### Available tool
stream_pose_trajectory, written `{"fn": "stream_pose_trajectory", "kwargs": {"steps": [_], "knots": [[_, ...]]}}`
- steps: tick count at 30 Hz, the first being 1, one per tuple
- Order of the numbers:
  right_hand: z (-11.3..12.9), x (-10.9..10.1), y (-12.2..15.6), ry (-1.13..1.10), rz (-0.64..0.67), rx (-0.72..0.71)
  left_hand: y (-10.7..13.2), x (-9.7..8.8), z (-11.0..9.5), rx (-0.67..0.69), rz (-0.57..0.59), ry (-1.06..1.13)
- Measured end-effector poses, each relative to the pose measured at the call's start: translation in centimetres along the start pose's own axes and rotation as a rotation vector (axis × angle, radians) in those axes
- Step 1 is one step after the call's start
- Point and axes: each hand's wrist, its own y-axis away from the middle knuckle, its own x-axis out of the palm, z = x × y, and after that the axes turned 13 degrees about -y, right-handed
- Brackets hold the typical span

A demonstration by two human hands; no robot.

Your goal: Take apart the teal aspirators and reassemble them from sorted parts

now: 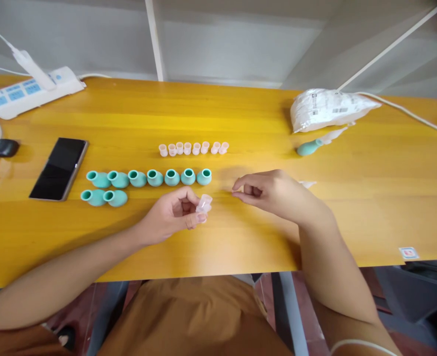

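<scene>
My left hand pinches a small translucent pinkish plastic piece with a flared cup-like top, between thumb and fingers above the table. My right hand hovers to the right of it, fingers bent and thumb slightly apart from the index finger, with nothing visible between them. Several teal rubbery bulbs lie in two rows left of and beyond my left hand, their round mouths showing. Farther back stands a row of several small pale pink translucent cups.
A teal bulb with a translucent tip lies at the right, before a white plastic package. A phone, a black plug-like object and a power strip with cables occupy the left. A small sticker is near the front-right edge.
</scene>
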Motion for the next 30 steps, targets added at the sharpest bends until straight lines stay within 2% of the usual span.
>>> {"fn": "stream_pose_trajectory", "kwargs": {"steps": [3, 5, 8, 11, 23, 30], "knots": [[1.0, 1.0, -0.1, -0.228, -0.115, -0.148, 0.0, -0.1, 0.3, 0.016, -0.026, -0.021], [1.6, 2.1, -0.4, -0.288, -0.187, -0.254, -0.1, -0.1, 0.5, 0.012, -0.043, -0.035], [2.1, 3.9, -0.8, -0.247, -0.305, -0.449, 0.0, -0.2, 0.6, 0.002, -0.047, -0.06], [2.4, 5.2, -1.2, -0.182, -0.375, -0.558, 0.0, -0.1, 0.6, 0.001, -0.039, -0.074], [1.7, 5.9, -1.0, -0.114, -0.335, -0.587, -0.1, 0.0, 0.2, -0.011, -0.048, -0.104], [2.0, 6.1, -1.1, -0.108, -0.339, -0.564, -0.1, 0.2, -0.1, -0.068, -0.05, -0.117]]}}
